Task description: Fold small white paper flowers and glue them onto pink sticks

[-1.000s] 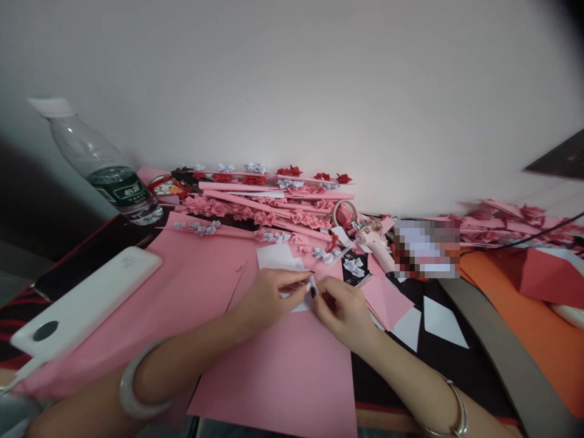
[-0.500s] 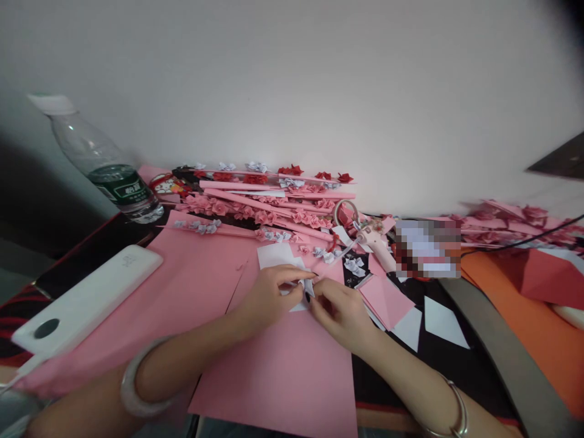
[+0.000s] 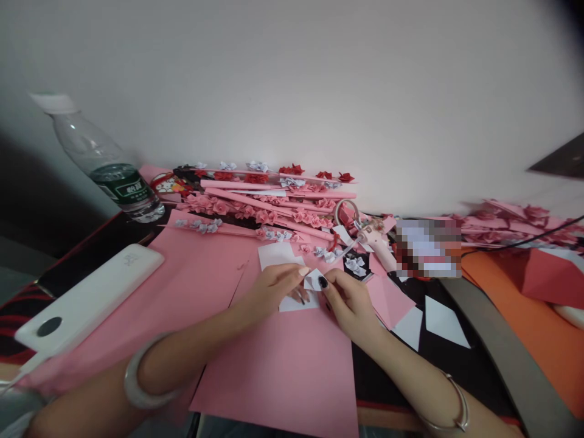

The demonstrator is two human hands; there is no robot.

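A small folded piece of white paper point(image 3: 312, 280) is held up between my two hands above the pink sheet point(image 3: 283, 365). My right hand point(image 3: 353, 301) pinches its right side, the dark-nailed thumb lying on the front. At the upper left edge of the fold is the thumb of my left hand point(image 3: 269, 292), whose other fingers curl below and behind it, partly hidden. Under the hands lie white paper squares point(image 3: 275, 254). Just beyond my right hand are a white paper flower point(image 3: 354, 265) and a stack of pink paper squares point(image 3: 387, 298).
Pink rolled stems with paper flowers point(image 3: 269, 216) lie along the wall. A pink glue gun point(image 3: 376, 243) rests behind my right hand. A water bottle point(image 3: 123, 182) and a white power bank point(image 3: 91, 298) are on the left, orange paper point(image 3: 511, 298) on the right.
The folded paper has turned so a flat white face shows, and it sits slightly higher and to the right. My right thumb has moved onto its front; my left fingers have dropped lower.
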